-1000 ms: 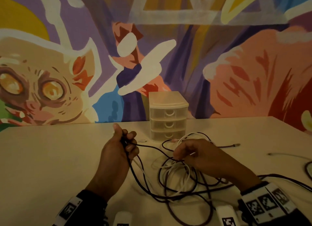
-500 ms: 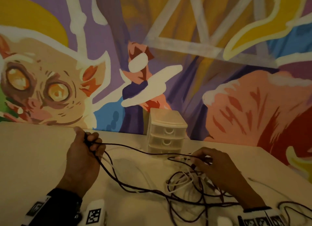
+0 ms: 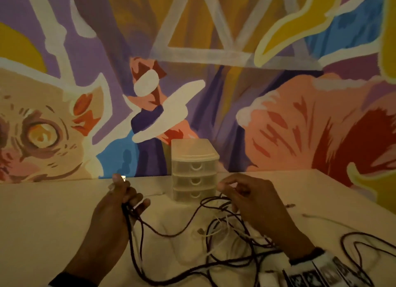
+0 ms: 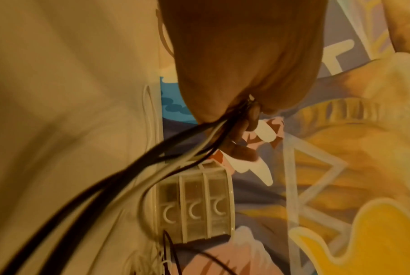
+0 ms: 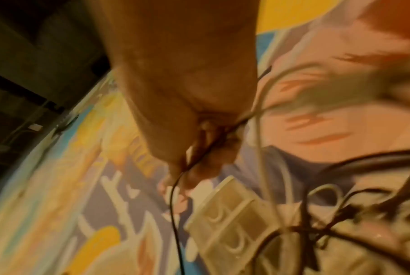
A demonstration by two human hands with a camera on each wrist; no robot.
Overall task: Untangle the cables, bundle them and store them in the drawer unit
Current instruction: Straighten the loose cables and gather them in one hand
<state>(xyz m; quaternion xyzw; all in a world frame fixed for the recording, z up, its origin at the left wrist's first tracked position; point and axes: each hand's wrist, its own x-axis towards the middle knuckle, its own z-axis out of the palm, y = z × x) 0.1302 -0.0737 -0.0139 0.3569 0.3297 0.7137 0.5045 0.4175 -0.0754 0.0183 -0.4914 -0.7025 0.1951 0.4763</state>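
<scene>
A tangle of dark cables [image 3: 216, 263] and thin white cables [image 3: 214, 233] lies on the pale table [image 3: 47, 218] in front of a small translucent drawer unit [image 3: 194, 169] with three shut drawers. My left hand [image 3: 126, 199] grips several dark strands in a fist left of the unit, a plug tip showing above the thumb. In the left wrist view the strands [image 4: 152, 163] run down out of the fist [image 4: 241, 119]. My right hand [image 3: 233, 189] pinches a dark strand just right of the unit, above the tangle. The right wrist view shows that strand [image 5: 175, 204] hanging from the fingers [image 5: 199, 148].
A painted mural wall [image 3: 278, 115] stands right behind the drawer unit. More loose cable [image 3: 364, 244] loops at the table's right, with a thin strand [image 3: 317, 217] beyond it. The table's right edge [image 3: 353, 192] runs diagonally near the right hand.
The left hand swung out to the left with its strands, then came back toward the unit. The right hand rose off the tangle, drawing a strand up. The head view tilted upward.
</scene>
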